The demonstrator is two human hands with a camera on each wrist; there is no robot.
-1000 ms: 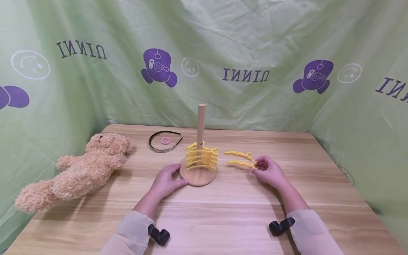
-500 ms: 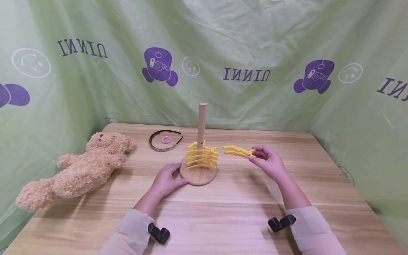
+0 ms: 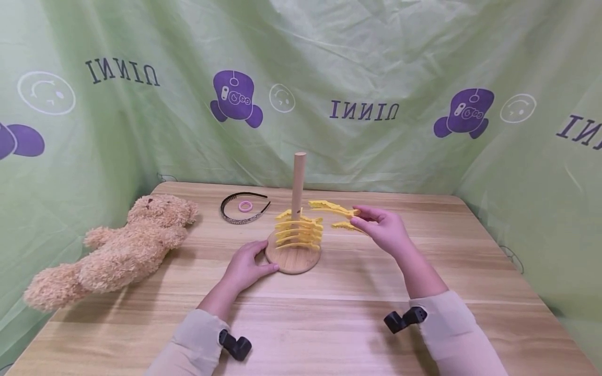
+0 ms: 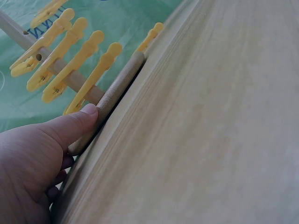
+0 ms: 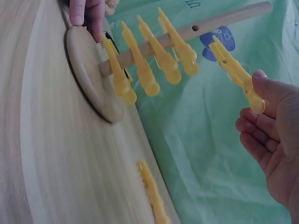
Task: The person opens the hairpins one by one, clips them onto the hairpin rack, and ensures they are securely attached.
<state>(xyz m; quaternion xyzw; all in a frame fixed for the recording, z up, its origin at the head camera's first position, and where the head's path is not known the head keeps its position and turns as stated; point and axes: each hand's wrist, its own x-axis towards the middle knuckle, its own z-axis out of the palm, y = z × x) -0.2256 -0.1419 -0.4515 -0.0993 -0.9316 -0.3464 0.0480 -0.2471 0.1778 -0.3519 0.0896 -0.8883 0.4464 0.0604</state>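
Note:
A wooden stand with a round base (image 3: pixel 295 264) and an upright post (image 3: pixel 298 180) is on the table. Several yellow hair clips (image 5: pixel 147 77) are clamped one above another on the lower post. My left hand (image 3: pixel 245 267) grips the left rim of the base; in the left wrist view its thumb presses the edge, fingers partly hidden. Right of the post, my right hand (image 3: pixel 383 228) pinches a yellow hair clip (image 5: pixel 235 74) by its tail end, held in the air with its jaws toward the post and apart from it. Another yellow hair clip (image 3: pixel 342 226) lies on the table below.
Behind and left of the stand lie a dark headband (image 3: pixel 230 219) and a pink ring (image 3: pixel 245 206). A teddy bear (image 3: pixel 127 256) lies along the table's left side. Green printed cloth (image 3: pixel 376 151) hangs around the wooden table (image 3: pixel 320 324).
My right hand has picked up the nearer loose hair clip and carried it up and left toward the post. The left hand stays on the base.

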